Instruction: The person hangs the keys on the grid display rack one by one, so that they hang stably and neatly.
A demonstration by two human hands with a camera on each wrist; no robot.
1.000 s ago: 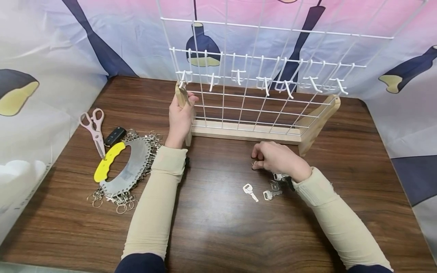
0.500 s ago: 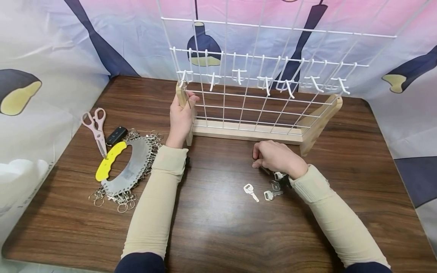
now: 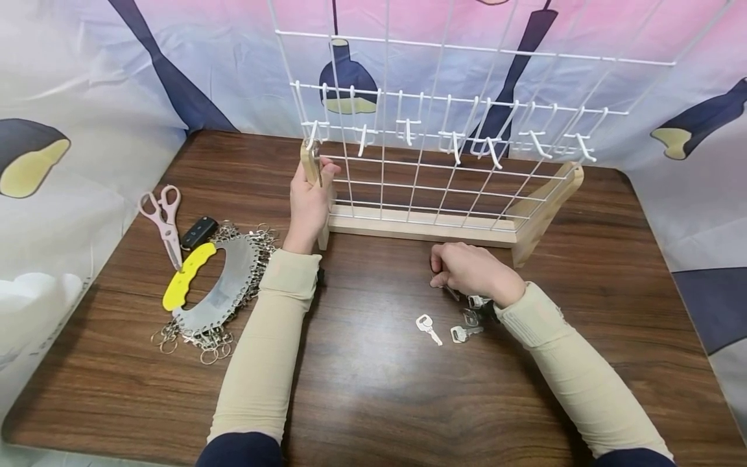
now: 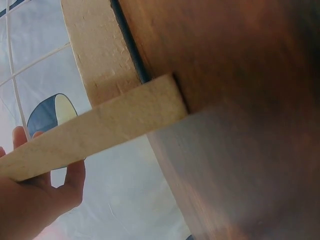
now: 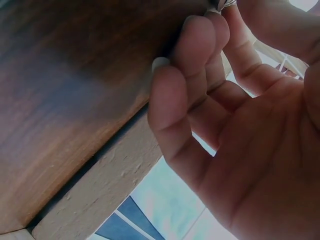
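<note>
My left hand grips the wooden side post of a white wire grid rack, thumb on one side and fingers on the other. A metal key hangs from the leftmost hook, just above that hand. Low over the table, my right hand pinches a small metal thing; a key shows under its fingers, mostly hidden. Nearby lie a silver key and another key. More keys are partly covered by the right wrist.
Several white hooks run along the grid. On the left of the brown table lie pink scissors, a black car key fob, and a curved metal plate with a yellow handle, ringed with many key rings.
The key on the leftmost hook has swung and now hangs straighter. A ring first showed at the right fingertips; now a key shows beneath them. The left hand has stayed on the post.
</note>
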